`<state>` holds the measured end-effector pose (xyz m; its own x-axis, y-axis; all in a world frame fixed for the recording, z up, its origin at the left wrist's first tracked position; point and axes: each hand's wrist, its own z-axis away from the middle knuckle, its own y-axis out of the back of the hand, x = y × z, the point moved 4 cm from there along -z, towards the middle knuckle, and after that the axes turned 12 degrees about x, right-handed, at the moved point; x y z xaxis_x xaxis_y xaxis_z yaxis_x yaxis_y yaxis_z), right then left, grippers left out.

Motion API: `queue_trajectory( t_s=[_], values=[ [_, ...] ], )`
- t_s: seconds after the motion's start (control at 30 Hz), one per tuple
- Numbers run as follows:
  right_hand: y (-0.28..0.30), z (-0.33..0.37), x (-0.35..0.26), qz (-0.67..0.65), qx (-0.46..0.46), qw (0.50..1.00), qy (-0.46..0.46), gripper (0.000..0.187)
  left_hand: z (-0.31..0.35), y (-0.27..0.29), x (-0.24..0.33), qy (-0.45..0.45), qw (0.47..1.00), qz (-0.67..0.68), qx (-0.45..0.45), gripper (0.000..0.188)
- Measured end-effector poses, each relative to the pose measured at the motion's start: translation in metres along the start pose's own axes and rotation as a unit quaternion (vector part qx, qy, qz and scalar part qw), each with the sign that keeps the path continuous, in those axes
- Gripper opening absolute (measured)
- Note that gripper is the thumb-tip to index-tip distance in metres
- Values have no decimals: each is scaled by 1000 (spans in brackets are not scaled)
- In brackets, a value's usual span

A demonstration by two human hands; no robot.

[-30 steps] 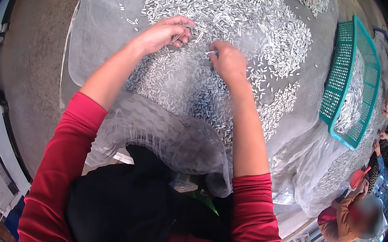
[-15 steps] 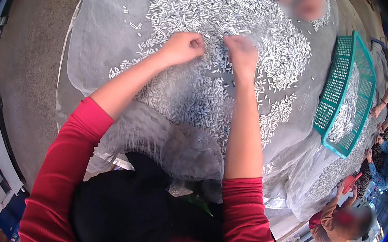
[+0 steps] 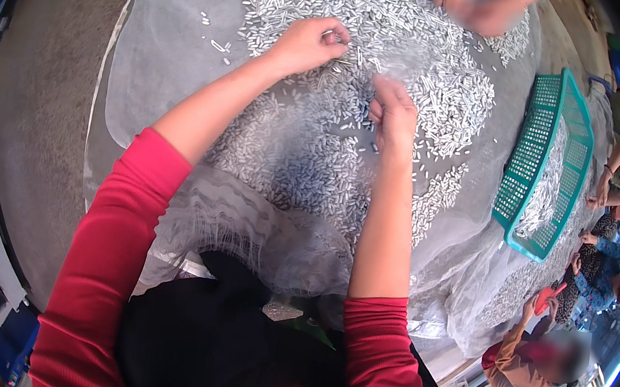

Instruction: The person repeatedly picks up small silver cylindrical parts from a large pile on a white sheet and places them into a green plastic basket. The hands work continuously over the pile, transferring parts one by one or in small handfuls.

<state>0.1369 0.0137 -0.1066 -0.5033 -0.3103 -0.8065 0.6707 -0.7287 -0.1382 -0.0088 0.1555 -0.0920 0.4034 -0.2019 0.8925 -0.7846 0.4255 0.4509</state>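
Small silvery-white rod-shaped pieces [image 3: 444,94] lie in a wide spread over a netting-covered table. My left hand [image 3: 313,45] is over the middle of the spread, its fingers curled and the thumb close to the fingertips; what it holds, if anything, is too small to make out. To its right and slightly nearer, my right hand [image 3: 394,115] has its fingers bent in and pinched together just above the pieces, and their tips hide whatever is between them. A denser heap of the pieces [image 3: 313,167] lies between my forearms, nearer to me.
Grey-white netting [image 3: 181,49] covers the table and bunches at its near edge. At right stands a green plastic basket [image 3: 505,189] with silvery pieces inside. Another person's hands [image 3: 491,11] are at the far edge. Several people sit along the right; one holds a red scoop-like item [image 3: 545,299].
My left hand has moved farther out and a little right over the pieces. My right hand has come slightly nearer, its fingers more bent. The view has shifted slightly.
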Motion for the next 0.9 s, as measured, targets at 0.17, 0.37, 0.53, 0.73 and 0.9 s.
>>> queue_trajectory(
  t_s=[0.17, 0.37, 0.53, 0.73, 0.9],
  values=[
    [4, 12, -22, -266, -175, 946, -58, 27, -18, -18, 16, -156, 980, -121, 15, 20],
    [-21, -32, -62, 256, -29, 954, 156, 21, -31, 2, 4, 150, 949, 267, -79, 14],
    [-49, -58, -69, 570, -28, 720, 394, 18, -20, 5, 3, 243, 929, 269, -77, 19],
    [-26, -43, -72, 112, -83, 984, 110, 20, -13, -14, 22, -96, 982, -163, 19, 15],
    [-24, -36, -67, 201, -77, 971, 104, 21, -22, -4, 19, -123, 977, -175, 20, 13]
  ],
)
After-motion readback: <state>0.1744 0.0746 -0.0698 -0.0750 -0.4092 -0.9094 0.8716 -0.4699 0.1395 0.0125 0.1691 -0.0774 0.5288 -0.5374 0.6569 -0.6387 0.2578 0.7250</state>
